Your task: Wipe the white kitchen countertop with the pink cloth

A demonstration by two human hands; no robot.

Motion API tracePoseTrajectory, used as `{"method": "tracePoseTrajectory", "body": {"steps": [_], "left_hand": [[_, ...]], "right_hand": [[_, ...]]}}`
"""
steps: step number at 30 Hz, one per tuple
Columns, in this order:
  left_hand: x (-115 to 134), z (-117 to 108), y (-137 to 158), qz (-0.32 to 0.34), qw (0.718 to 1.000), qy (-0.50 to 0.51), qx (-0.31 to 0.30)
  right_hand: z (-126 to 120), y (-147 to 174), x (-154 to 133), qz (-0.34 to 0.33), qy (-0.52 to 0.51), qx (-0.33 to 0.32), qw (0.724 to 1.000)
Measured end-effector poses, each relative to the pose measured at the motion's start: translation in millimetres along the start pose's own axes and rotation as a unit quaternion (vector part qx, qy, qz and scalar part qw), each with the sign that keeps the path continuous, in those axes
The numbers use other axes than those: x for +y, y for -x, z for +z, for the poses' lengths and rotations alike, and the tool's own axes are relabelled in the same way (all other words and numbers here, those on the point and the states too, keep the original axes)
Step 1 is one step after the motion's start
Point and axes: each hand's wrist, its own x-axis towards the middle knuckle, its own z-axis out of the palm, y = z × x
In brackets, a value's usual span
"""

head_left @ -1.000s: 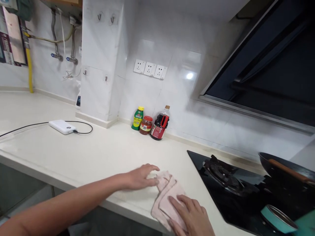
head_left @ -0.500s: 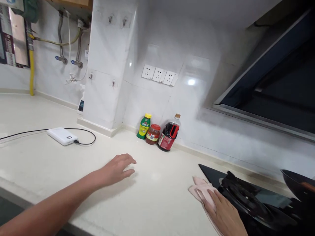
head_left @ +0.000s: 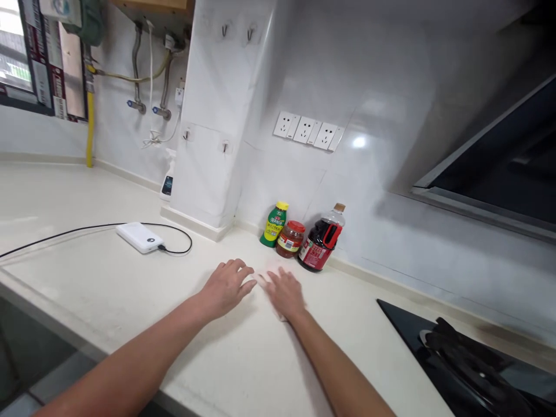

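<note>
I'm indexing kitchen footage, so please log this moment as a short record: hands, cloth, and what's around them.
Left hand: open, beside the cloth; contact unclear
Right hand: over the cloth, covering most of it
Cloth: pale, on the counter
Near the wall: green bottle, red-lidded jar, dark bottle
Left on counter: white device, cable attached
Far right: black stove

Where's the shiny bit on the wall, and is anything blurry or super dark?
In the head view, a bright glare spot shines on the wall, right of the sockets; also in the head view, the right hand and cloth look slightly blurred, and the range hood is nearly black.
</note>
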Motion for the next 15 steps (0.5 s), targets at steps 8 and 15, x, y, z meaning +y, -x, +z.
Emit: {"method": "tracePoseTrajectory", "body": {"steps": [8, 15], "left_hand": [[-25, -16, -2, -0.132, 0.982, 0.114, 0.077], [-30, -6, 0, -0.156, 0.979, 0.130, 0.031]], "right_hand": [[-52, 82, -151, -0.285, -0.133, -0.011, 0.949], [-39, 128, -19, -0.165, -0.085, -0.025, 0.982]]}}
